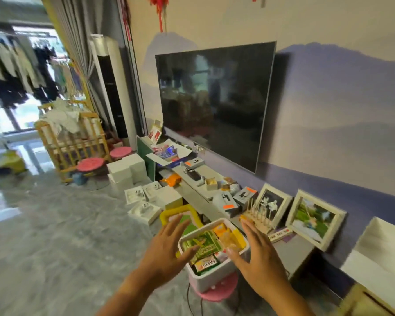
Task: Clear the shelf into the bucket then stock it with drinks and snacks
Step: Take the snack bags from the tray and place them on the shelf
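Your left hand (167,242) and right hand (258,254) hover apart with fingers spread straight, holding nothing, one on each side of the white box (209,278) of snack packets (205,246). The box sits on a pink stool (219,290) just beside the long grey shelf (192,195), which carries small boxes and picture frames (315,221).
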Available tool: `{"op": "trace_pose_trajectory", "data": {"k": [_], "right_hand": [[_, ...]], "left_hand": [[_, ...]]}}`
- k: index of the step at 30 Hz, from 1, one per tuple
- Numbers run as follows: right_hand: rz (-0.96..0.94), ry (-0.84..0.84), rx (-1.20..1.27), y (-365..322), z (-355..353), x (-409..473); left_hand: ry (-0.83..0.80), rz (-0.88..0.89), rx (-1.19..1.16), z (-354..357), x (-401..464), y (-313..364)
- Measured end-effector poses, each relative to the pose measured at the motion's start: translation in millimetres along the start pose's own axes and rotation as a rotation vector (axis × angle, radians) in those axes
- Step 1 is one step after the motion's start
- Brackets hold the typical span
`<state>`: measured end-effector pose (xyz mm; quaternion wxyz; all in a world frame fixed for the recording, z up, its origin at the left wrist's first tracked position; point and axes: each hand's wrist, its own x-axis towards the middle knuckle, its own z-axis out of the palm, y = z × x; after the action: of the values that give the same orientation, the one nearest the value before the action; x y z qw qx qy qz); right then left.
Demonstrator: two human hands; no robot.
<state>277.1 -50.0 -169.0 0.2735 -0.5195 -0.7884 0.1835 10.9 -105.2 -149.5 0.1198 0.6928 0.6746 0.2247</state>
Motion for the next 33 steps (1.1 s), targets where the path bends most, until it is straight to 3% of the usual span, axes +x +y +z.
{"op": "trace_pose_trajectory", "data": {"k": [12, 21, 27, 33], "right_hand": [[0.371, -0.115, 0.057, 47.4, 136.1, 119.8], [0.581, -0.099, 0.035, 70.8, 170.6, 199.8], [0.832, 0.047, 0.067, 107.0, 234.6, 206.7], [1.071, -0.036, 0.078, 150.1, 349.9, 205.7]], "left_hand": [[-0.207, -0.064, -0.045, 45.2, 134.0, -151.0], [-0.419, 0.086, 0.012, 71.7, 279.7, -190.5], [-0.635, 0.248, 0.043, 167.9, 364.0, -211.6], [-0.833, 0.343, 0.155, 307.5, 390.5, -270.2]]}}
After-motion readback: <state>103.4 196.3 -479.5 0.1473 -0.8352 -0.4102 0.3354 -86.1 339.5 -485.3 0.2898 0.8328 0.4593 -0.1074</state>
